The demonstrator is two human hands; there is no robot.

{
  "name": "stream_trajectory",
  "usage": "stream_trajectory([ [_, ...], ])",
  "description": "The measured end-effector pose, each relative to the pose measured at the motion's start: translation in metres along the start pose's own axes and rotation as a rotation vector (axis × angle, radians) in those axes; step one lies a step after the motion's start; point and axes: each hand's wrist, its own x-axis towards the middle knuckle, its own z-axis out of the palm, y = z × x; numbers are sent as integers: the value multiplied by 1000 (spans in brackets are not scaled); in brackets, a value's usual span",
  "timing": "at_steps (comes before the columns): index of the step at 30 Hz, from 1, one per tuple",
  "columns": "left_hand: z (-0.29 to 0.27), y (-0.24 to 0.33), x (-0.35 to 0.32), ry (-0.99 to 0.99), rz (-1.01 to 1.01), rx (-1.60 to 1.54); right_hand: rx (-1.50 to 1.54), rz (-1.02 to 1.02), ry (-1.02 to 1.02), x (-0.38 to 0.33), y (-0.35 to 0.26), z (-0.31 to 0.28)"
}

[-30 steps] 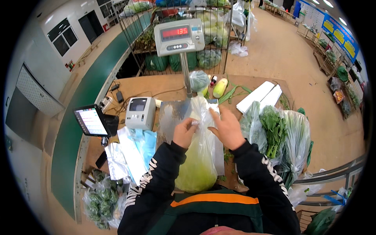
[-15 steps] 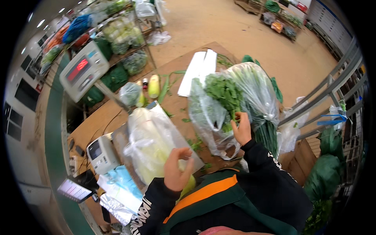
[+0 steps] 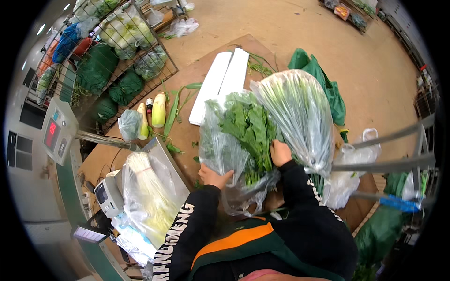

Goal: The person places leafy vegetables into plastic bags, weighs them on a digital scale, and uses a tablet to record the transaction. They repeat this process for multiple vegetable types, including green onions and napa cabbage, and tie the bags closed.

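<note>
Dark leafy greens (image 3: 251, 129) lie in the mouth of a clear plastic bag (image 3: 218, 140), their cut stems towards me. My left hand (image 3: 213, 178) grips the bag's near left side, its thumb lying over the plastic. On the other side, my right hand (image 3: 280, 153) is closed at the stems and edge of the greens; its fingertips are partly hidden. Close to the right hand, a bagged bundle of green onions (image 3: 300, 117) has its bag gathered at the near end. Another clear bag with long pale-stemmed vegetables (image 3: 143, 187) rests on the scale plate at my left.
White flat sheets (image 3: 211, 86) lie at the table's (image 3: 187, 136) far side, near a pale gourd (image 3: 159, 110) and a small bottle (image 3: 149, 105). A scale display (image 3: 58, 131) and label printer (image 3: 108, 196) stand left. Metal rails (image 3: 389, 167) jut in right, beside a white plastic bag (image 3: 351, 173).
My left hand has moved from above the bag on the scale to the bag of greens. The greens now lie lower in the bag, with my right hand beside their stems. The view has shifted.
</note>
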Motion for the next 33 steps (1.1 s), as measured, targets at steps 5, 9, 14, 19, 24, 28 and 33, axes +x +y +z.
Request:
stream_trajectory([
  [5,45,-54,80,-246,-181,-742,1126,71,-324,11,-34,-37],
  [9,71,-26,69,-410,-277,-1400,1518,258,-463,34,-80,-62],
  [14,101,8,63,-248,-276,-1424,1546,3,-415,58,-123,-73],
  [19,116,46,59,-534,-221,-1385,1445,-384,-134,94,-171,-116],
  [24,118,95,124,-649,-57,-1302,909,-600,100,138,-165,-116],
  [28,131,131,219,-405,34,-1354,895,-390,138,201,-130,-72],
  [33,135,186,208,-36,-114,-1130,464,-115,410,253,-35,10],
])
